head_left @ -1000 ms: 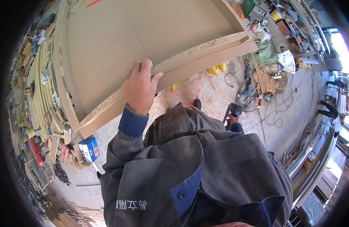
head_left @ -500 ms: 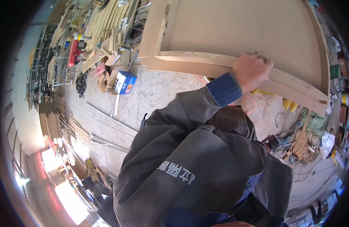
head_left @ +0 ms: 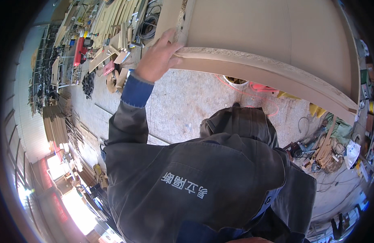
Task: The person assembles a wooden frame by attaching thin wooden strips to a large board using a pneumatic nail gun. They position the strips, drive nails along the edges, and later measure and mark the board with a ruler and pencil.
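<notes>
A large tan wooden panel (head_left: 251, 32) with a raised rim of particleboard strips (head_left: 243, 56) fills the top of the head view. At the near left corner of that rim, my left hand (head_left: 159, 58) has its fingers bent over the strips and grips them. The left arm, in a dark grey sleeve with a blue cuff (head_left: 137, 89), is stretched forward and to the left. My right hand is out of sight.
Under the panel's near edge stands a white bucket (head_left: 236, 82) beside a red hose or cord (head_left: 272, 111). Scrap, a power tool and a white bag (head_left: 352, 154) lie on the floor at right. Boards (head_left: 55, 123), a red tool (head_left: 79, 52) and metal bars are at left.
My left hand has moved left along the near rim, from about the middle to the corner. The bucket now shows below the panel.
</notes>
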Motion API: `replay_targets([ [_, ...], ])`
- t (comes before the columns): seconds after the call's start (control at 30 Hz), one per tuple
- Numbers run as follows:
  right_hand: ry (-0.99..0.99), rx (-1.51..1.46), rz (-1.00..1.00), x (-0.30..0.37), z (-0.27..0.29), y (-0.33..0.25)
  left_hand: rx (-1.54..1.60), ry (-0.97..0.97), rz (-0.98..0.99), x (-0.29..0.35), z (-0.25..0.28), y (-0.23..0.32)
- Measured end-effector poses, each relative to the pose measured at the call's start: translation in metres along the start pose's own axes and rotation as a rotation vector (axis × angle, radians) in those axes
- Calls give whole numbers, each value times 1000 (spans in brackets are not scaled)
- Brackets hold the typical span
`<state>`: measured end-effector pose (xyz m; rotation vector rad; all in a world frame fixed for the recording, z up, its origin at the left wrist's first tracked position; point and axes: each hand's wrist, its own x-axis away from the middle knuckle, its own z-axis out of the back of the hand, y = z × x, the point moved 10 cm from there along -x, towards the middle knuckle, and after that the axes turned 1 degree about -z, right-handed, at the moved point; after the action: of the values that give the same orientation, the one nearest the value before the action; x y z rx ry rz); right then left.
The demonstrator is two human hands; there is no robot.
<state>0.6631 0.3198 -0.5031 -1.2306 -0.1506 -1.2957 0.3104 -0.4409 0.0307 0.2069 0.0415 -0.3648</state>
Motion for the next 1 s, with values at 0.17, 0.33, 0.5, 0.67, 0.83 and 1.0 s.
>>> replay_targets([
  [0.17,-18,38,0,15,-10,-19,-3,40,-40,0,-6,-7],
  [0.33,-45,69,0,17,-23,-23,15,45,-48,2,-4,-7],
  [0.5,-59,91,17,10,-30,-26,3,69,-95,1,-8,-6],
  [0.67,-65,6,81,33,-47,-51,-52,62,-69,4,-9,-4],
  [0.83,-66,34,92,33,-46,-47,-62,12,-56,-1,-12,-1],
  [1.0,-61,-1,78,46,-42,-50,-29,3,-64,4,-10,-6],
])
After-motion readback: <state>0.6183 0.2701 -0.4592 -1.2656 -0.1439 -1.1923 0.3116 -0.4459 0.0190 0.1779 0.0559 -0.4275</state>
